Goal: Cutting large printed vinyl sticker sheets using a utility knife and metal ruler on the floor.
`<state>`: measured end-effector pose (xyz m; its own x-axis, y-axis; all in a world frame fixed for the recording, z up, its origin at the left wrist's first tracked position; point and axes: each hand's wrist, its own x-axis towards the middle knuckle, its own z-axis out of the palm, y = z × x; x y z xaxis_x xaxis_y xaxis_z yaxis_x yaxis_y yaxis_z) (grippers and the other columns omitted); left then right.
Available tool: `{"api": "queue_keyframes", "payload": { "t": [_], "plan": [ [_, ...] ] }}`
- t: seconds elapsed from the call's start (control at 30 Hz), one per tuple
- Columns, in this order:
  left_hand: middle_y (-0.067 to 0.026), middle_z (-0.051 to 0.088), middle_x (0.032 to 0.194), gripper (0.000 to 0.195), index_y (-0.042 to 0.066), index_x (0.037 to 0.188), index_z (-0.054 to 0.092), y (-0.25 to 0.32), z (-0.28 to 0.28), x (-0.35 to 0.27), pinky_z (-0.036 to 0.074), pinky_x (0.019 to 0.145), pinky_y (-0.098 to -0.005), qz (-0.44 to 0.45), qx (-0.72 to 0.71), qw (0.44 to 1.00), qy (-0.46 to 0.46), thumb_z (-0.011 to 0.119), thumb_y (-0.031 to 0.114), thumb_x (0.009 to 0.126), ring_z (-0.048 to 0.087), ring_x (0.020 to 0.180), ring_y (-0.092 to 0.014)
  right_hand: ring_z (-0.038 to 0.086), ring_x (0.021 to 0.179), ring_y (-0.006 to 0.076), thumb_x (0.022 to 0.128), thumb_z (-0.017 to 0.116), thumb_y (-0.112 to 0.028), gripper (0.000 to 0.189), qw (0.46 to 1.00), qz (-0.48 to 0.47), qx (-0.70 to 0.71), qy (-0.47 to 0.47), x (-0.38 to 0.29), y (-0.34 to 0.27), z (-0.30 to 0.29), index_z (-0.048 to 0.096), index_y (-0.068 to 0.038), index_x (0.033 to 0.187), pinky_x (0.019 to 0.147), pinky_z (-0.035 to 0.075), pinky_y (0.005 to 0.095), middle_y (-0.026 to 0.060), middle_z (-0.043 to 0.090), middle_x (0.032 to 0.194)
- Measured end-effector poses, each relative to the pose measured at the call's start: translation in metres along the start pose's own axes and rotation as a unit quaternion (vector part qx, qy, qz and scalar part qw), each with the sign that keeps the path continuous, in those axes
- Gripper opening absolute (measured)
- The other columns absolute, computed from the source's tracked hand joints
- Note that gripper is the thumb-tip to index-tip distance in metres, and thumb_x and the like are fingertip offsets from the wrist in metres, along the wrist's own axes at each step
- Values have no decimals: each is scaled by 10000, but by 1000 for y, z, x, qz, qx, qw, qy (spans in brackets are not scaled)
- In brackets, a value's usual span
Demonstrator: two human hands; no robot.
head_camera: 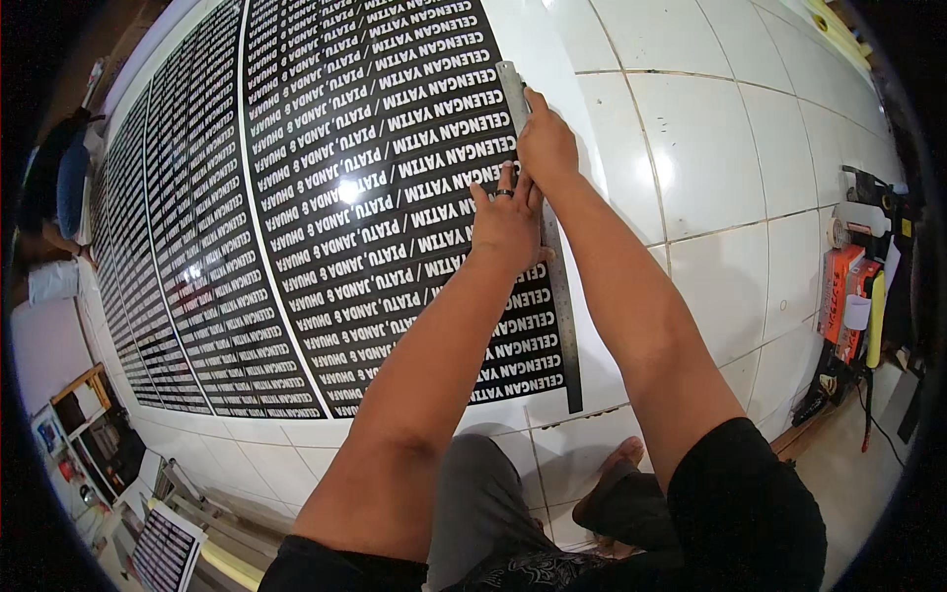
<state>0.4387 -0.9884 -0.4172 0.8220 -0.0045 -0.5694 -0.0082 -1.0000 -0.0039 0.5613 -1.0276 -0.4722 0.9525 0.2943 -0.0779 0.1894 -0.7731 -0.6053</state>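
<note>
A large glossy sheet (pixel 325 222) printed with rows of white lettering on black bands lies spread over white floor tiles. Along its right printed edge lies a long metal ruler (pixel 564 318). My left hand (pixel 510 222), wearing a dark ring, presses down with spread fingers at the ruler and the sheet's edge. Just beyond it, my right hand (pixel 549 144) is closed around something at the ruler's upper part; a small dark tip shows by its fingers, but most of the object is hidden.
Tools, an orange box (pixel 842 292) and a white bottle (pixel 864 220) stand at the right. Another person's hand (pixel 74 248) is at the far left edge. Shelves (pixel 89 433) and a smaller printed sheet (pixel 164 547) are at the lower left.
</note>
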Motion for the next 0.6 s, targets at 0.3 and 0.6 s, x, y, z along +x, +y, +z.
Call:
{"api": "queue_keyframes", "payload": {
  "t": [0.3, 0.6],
  "plan": [
    [-69, 130, 1714, 1124, 103, 1643, 105, -2, 4, 0, 144, 1209, -663, -5, 14, 1000, 12, 655, 685, 854, 113, 1578, -295, 654, 1118, 457, 883, 492, -44, 580, 997, -7, -14, -69, 7, -11, -15, 448, -122, 1456, 954, 524, 516, 279, 674, 1206],
    [-87, 129, 1712, 1114, 123, 1644, 113, -7, 12, -2, 96, 1231, -638, 22, 11, 999, 47, 628, 715, 854, 108, 1575, -323, 673, 1083, 450, 920, 508, -93, 583, 992, 12, -53, -112, -12, -9, -27, 403, -145, 1491, 936, 531, 518, 288, 679, 1184]
  ]
}}
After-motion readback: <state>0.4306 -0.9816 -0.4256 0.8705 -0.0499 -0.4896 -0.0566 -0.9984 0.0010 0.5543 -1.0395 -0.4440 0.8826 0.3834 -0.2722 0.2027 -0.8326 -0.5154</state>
